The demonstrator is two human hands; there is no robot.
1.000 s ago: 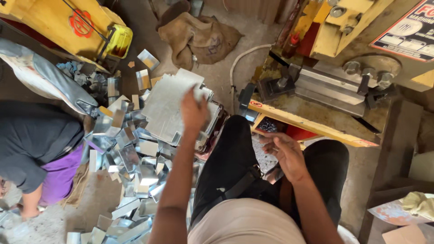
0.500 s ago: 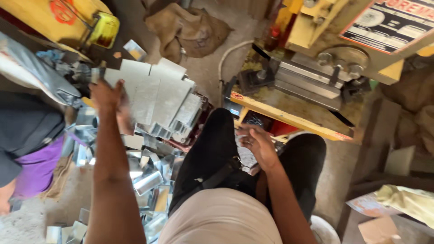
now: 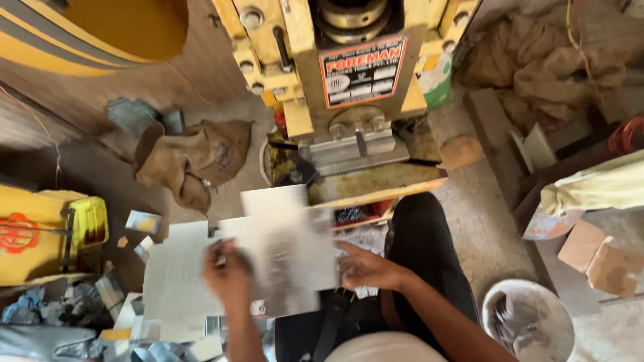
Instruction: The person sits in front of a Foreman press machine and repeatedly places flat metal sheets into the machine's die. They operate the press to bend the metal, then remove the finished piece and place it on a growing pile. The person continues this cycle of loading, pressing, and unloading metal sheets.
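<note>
Metal sheet (image 3: 285,251) held flat over my lap, just short of the yellow press (image 3: 349,87), which stands dead ahead. My left hand (image 3: 227,271) pinches its left edge, my right hand (image 3: 365,268) closes on the right. Sheet blurred; long axis runs away from me, toward the press bed (image 3: 376,182)

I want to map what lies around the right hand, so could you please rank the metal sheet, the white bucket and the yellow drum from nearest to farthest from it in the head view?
1. Metal sheet: touching the right hand, on its left.
2. White bucket: lower right, on the floor.
3. Yellow drum: far upper left.
</note>
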